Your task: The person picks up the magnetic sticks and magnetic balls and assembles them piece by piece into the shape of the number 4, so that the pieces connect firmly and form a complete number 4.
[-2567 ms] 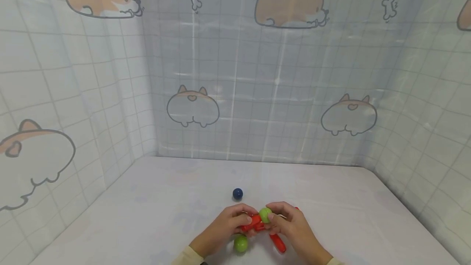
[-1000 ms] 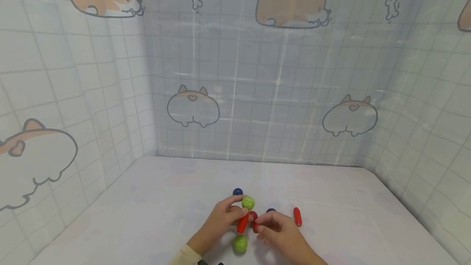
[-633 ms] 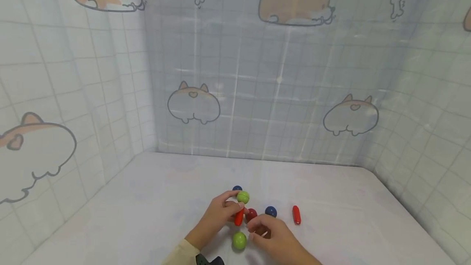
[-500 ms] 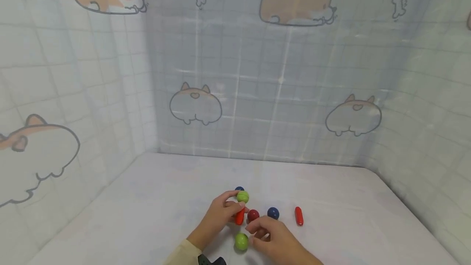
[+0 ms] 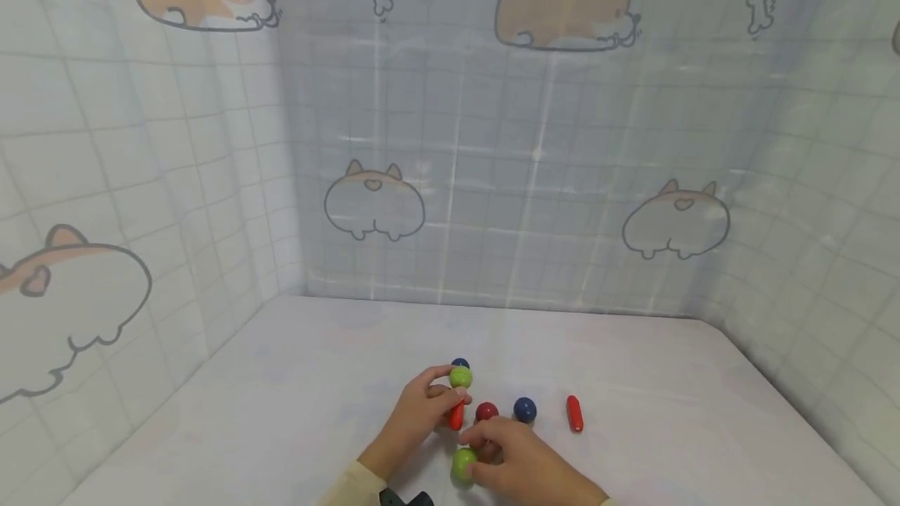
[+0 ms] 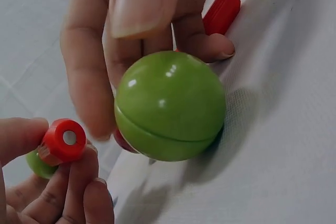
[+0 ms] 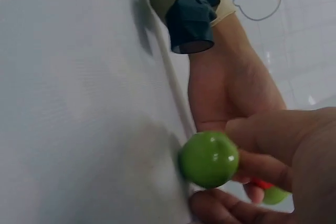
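My left hand (image 5: 419,411) pinches a short red stick (image 5: 457,415) between thumb and fingers. A green ball (image 5: 460,377) sits at the stick's far end, by the index fingertip; a pale round disc shows in the stick's near end in the left wrist view. The right hand (image 5: 516,457) reaches in around a second green ball (image 6: 170,106) on the table, its fingers loosely bent. Its thumb is right at the ball's edge; in the left wrist view a small gap shows between them. Another red stick (image 6: 222,12) shows past the right fingers.
A red ball (image 5: 487,411) and a dark blue ball (image 5: 524,410) lie just beyond the right hand. Another blue ball (image 5: 460,363) is partly hidden behind the held green one. Farther right lies a red stick (image 5: 575,414). Patterned curtains (image 5: 450,201) surround the white table (image 5: 316,365).
My right hand has come away from the left hand's stick and shifted toward the near green ball. The left hand has turned its stick so the green ball points away.
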Demonstrator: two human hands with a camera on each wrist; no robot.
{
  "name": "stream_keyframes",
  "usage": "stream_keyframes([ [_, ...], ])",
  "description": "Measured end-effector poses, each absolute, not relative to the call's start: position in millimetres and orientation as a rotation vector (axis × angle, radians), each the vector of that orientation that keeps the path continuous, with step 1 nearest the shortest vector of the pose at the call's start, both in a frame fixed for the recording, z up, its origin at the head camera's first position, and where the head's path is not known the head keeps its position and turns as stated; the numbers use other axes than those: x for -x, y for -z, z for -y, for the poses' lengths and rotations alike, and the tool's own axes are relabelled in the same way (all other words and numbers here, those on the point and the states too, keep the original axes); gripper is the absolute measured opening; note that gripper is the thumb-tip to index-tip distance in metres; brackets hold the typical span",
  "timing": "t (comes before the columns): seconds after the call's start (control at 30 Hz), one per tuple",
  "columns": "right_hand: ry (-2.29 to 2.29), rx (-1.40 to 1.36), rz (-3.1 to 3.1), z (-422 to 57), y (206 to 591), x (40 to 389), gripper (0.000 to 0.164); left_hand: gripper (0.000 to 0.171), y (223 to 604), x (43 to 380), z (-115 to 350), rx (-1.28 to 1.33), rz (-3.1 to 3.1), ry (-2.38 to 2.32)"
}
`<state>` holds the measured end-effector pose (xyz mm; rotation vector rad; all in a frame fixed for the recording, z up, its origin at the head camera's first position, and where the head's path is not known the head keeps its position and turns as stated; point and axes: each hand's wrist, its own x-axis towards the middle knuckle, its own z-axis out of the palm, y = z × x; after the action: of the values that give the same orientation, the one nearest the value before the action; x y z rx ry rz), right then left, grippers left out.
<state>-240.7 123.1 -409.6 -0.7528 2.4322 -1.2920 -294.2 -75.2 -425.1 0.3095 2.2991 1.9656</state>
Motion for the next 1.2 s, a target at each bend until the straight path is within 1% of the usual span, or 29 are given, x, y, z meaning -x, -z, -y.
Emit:
stream_keyframes([
  [0.13,1.282,0.760,-2.450,-123,411,240,0.026,0.066,423,297,76,-0.265,-2.339,-1.942],
  [0.37,1.305,0.681,-2.466,-119,415,241,0.021,0.070,422,298,80,-0.250,-2.372,-1.902],
  [0.87,1.170,0.650,-2.576,-114,417,237,0.024,0.070,426,297,80,-0.242,-2.390,-1.858],
  [1.03,1.242,0.528,-2.547,-113,420,236,0.025,0.068,429,295,79,-0.247,-2.401,-1.810],
  [1.2,1.378,0.498,-2.479,-119,421,234,0.022,0.066,430,296,73,-0.285,-2.383,-1.840],
])
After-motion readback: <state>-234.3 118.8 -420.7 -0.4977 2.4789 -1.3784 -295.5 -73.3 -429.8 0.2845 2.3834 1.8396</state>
